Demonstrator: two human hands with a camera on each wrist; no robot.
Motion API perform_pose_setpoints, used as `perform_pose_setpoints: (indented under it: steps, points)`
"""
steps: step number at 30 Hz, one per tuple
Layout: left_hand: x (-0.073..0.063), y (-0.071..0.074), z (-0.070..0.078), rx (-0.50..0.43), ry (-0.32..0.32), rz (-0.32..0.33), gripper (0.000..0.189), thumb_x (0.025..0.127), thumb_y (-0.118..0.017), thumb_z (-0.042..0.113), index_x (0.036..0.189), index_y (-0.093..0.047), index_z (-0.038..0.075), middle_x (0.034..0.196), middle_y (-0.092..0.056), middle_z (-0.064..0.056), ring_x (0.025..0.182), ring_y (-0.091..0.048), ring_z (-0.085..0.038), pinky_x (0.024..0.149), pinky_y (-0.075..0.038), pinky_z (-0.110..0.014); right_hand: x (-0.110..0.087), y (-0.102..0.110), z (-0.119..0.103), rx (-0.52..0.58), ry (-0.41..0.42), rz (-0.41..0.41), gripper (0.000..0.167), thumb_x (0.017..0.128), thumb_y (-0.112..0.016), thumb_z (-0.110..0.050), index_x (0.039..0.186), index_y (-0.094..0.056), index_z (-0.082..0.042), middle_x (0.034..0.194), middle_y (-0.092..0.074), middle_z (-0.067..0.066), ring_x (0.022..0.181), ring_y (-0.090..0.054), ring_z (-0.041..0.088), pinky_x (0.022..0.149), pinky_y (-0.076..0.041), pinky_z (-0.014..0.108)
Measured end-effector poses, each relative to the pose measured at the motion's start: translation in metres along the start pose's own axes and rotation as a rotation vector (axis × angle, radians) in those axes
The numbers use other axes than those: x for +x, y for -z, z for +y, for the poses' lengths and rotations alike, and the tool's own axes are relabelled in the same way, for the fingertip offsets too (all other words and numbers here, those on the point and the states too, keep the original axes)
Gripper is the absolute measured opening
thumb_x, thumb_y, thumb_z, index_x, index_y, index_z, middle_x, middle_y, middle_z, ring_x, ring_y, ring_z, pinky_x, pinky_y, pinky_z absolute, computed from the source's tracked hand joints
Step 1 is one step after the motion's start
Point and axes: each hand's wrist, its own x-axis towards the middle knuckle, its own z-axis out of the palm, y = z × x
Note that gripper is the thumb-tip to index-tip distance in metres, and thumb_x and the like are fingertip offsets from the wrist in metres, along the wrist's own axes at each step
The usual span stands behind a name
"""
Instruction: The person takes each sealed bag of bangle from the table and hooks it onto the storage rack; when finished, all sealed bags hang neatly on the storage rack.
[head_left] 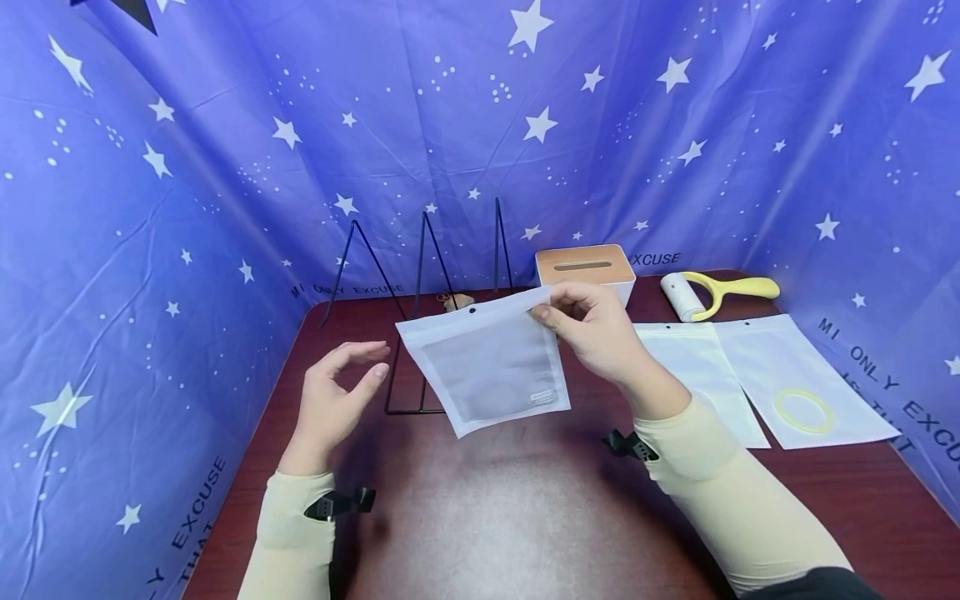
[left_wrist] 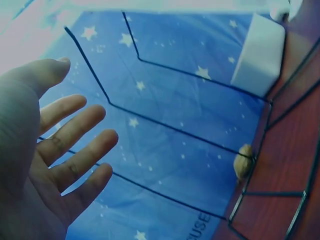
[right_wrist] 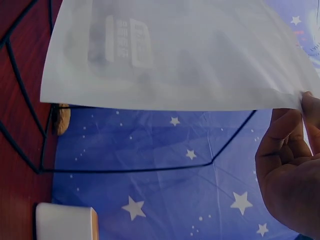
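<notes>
A white zip pouch (head_left: 491, 367) with a small hole near its top edge hangs in the air over the table. My right hand (head_left: 592, 329) pinches its upper right corner between thumb and fingers, also plain in the right wrist view. A dark shape shows faintly through the pouch, with a small printed label low on its right side. To the left of the pouch, my left hand (head_left: 337, 396) is held up with fingers apart from it and nothing in the palm. Behind the pouch stands a black wire rack (head_left: 360, 242), partly hidden by it.
A white tissue box (head_left: 585, 258) with a wooden lid stands at the back. To the right lie a yellow-handled lint roller (head_left: 720, 292) and two white pouches (head_left: 795, 358), one showing a yellow ring. A small tan object (left_wrist: 243, 162) sits behind the rack. Starry blue curtains surround the table.
</notes>
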Motion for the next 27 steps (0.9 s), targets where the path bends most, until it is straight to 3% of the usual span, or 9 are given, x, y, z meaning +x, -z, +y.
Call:
perform_pose_setpoints:
  steps: [8, 14, 20, 24, 27]
  points:
    - [-0.001, -0.004, 0.01, -0.095, -0.041, -0.011, 0.03, 0.091, -0.076, -0.005, 0.116, -0.079, 0.01, 0.109, -0.077, -0.008, 0.1, -0.072, -0.018, 0.089, -0.054, -0.03, -0.002, -0.015, 0.004, -0.012, 0.005, -0.007, 0.004, 0.097, -0.073, -0.003, 0.094, -0.074, -0.001, 0.076, -0.064, 0.001, 0.064, -0.052, 0.013, 0.057, -0.043, 0.026]
    - [-0.002, -0.007, 0.012, -0.108, -0.033, 0.024, 0.031, 0.087, -0.079, -0.008, 0.114, -0.078, 0.006, 0.1, -0.077, -0.008, 0.092, -0.072, -0.017, 0.085, -0.054, -0.028, -0.004, -0.028, 0.01, -0.01, 0.02, -0.02, 0.004, 0.097, -0.074, -0.003, 0.094, -0.075, 0.001, 0.073, -0.061, 0.002, 0.062, -0.051, 0.013, 0.055, -0.042, 0.026]
    - [-0.003, -0.01, 0.016, -0.161, -0.042, 0.057, 0.022, 0.084, -0.076, -0.018, 0.1, -0.077, -0.002, 0.092, -0.076, -0.011, 0.085, -0.071, -0.01, 0.078, -0.055, -0.023, -0.006, -0.039, 0.013, -0.001, 0.012, -0.022, 0.004, 0.097, -0.073, -0.002, 0.094, -0.076, -0.002, 0.07, -0.06, 0.003, 0.06, -0.052, 0.013, 0.054, -0.045, 0.025]
    - [-0.002, -0.008, 0.029, -0.179, -0.083, 0.103, 0.012, 0.086, -0.072, -0.02, 0.093, -0.073, -0.01, 0.086, -0.073, -0.015, 0.08, -0.066, -0.006, 0.072, -0.052, -0.02, -0.005, -0.046, 0.012, 0.012, 0.019, -0.035, 0.005, 0.097, -0.073, -0.004, 0.094, -0.075, 0.0, 0.072, -0.062, 0.004, 0.06, -0.053, 0.014, 0.054, -0.046, 0.026]
    - [-0.002, -0.005, 0.038, -0.168, -0.1, 0.151, 0.004, 0.089, -0.072, -0.016, 0.09, -0.07, -0.013, 0.085, -0.072, -0.01, 0.078, -0.065, -0.005, 0.07, -0.05, -0.019, -0.004, -0.052, 0.013, 0.022, 0.025, -0.053, 0.008, 0.097, -0.075, -0.006, 0.095, -0.075, 0.002, 0.072, -0.062, 0.004, 0.06, -0.053, 0.014, 0.055, -0.045, 0.026]
